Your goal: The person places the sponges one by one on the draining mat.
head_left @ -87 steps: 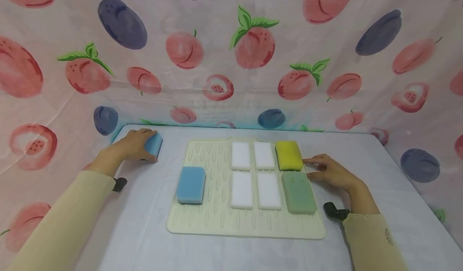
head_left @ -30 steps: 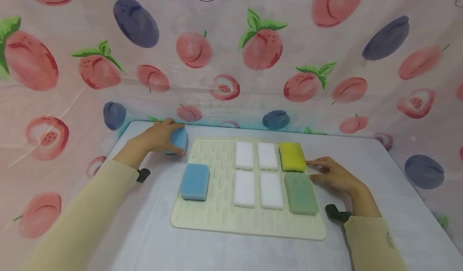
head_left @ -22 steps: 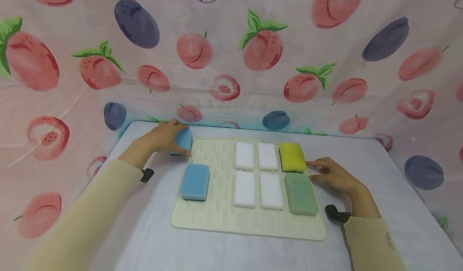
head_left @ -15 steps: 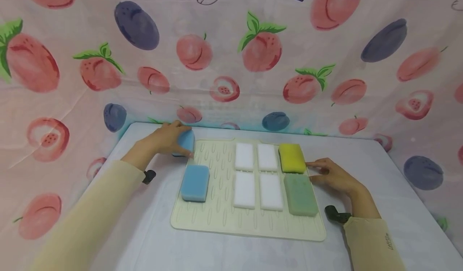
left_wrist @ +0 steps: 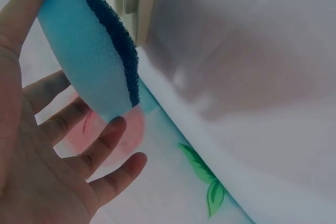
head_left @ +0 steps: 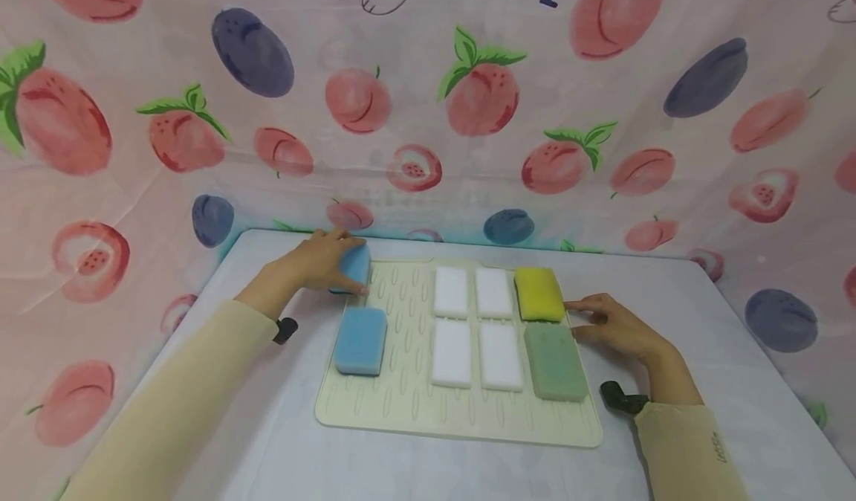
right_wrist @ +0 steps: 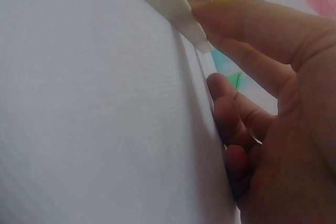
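My left hand [head_left: 319,262] grips a blue sponge [head_left: 357,267] between thumb and fingers over the upper left corner of a cream ribbed mat [head_left: 394,404]. In the left wrist view the sponge [left_wrist: 79,40] is tilted, its dark blue scouring side facing the mat edge. A second blue sponge [head_left: 361,341] lies just below it on the mat. My right hand [head_left: 618,326] touches the mat's right edge with index finger and thumb, beside a yellow sponge [head_left: 539,293] and a green sponge [head_left: 555,361]. The right wrist view shows its other fingers bent near the table; nothing is held.
Several white sponge blocks stand in two rows at mid-mat, among them one white block [head_left: 451,291] at the upper left. A white cloth [head_left: 267,441] covers the table. Behind rises a fruit-print curtain [head_left: 414,77].
My left hand has carried the blue sponge rightward from the table's far left to the mat's upper left corner. The right hand stays at the mat edge. The head view shifts slightly.
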`<state>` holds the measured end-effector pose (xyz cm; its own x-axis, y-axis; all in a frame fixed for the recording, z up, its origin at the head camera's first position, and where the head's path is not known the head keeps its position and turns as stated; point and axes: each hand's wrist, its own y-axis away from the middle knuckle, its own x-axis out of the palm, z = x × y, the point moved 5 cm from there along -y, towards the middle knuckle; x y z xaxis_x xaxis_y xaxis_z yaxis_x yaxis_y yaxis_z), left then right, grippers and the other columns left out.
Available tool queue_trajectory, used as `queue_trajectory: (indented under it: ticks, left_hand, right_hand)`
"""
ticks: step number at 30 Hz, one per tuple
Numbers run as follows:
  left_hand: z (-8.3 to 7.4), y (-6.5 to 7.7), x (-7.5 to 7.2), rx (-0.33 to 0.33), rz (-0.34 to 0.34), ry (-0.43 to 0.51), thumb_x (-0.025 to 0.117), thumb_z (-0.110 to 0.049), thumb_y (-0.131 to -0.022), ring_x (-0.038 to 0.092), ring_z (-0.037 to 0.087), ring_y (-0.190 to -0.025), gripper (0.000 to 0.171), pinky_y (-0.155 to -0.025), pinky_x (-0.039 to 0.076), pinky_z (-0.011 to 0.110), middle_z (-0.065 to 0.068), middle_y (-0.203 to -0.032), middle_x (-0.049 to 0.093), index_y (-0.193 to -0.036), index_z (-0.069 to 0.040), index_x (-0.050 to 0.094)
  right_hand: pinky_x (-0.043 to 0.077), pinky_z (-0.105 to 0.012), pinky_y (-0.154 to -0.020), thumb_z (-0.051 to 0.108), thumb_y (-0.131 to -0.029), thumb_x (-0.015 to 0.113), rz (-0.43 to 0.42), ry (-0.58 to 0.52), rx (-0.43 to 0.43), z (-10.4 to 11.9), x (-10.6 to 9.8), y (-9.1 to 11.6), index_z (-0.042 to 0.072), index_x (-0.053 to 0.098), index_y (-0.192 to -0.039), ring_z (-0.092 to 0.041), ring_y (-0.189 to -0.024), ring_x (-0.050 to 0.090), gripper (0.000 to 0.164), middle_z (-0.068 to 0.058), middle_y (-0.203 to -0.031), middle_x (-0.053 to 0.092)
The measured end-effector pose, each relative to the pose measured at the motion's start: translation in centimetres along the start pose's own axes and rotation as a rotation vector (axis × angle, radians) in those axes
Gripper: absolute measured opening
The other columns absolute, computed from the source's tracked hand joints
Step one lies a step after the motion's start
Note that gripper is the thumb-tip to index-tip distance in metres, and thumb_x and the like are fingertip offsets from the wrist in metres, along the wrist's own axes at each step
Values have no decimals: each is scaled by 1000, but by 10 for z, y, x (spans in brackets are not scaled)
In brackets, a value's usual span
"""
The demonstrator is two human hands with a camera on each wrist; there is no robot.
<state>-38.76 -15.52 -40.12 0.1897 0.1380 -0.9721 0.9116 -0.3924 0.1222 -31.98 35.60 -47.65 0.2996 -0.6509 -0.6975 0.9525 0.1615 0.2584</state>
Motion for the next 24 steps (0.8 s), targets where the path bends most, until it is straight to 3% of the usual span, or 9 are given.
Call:
queue_trajectory:
  ticks: [24]
  left_hand:
    - [-26, -4, 5, 44, 10, -40, 83, -67, -74, 43, 46, -136, 104, -109, 41, 69, 12, -155, 44, -158, -19, 45]
  right_hand:
    - [42, -55, -102, 31, -89, 80, -16, 16, -26, 0, -1, -1, 13, 62, -144, -37, -124, 43, 61, -19, -143, 46]
